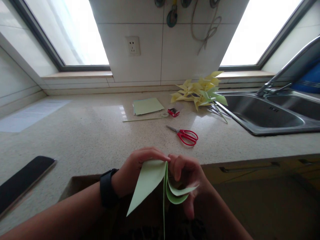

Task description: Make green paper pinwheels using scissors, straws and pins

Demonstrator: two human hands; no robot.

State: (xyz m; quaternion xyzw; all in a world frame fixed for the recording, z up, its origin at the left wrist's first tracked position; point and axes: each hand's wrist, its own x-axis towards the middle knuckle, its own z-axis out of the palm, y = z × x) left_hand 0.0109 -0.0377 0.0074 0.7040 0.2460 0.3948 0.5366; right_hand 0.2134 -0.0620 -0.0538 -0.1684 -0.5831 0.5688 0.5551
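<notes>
Two hands' grip — green paper between

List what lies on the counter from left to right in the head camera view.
Black phone → white printed sheet → green paper stack → small red box → red scissors → yellow and green paper pinwheels → steel sink.

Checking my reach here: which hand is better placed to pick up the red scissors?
Probably the right hand: the red scissors lie just beyond it on the counter, handles toward it. The left hand sits further left, pinching the green paper.
</notes>
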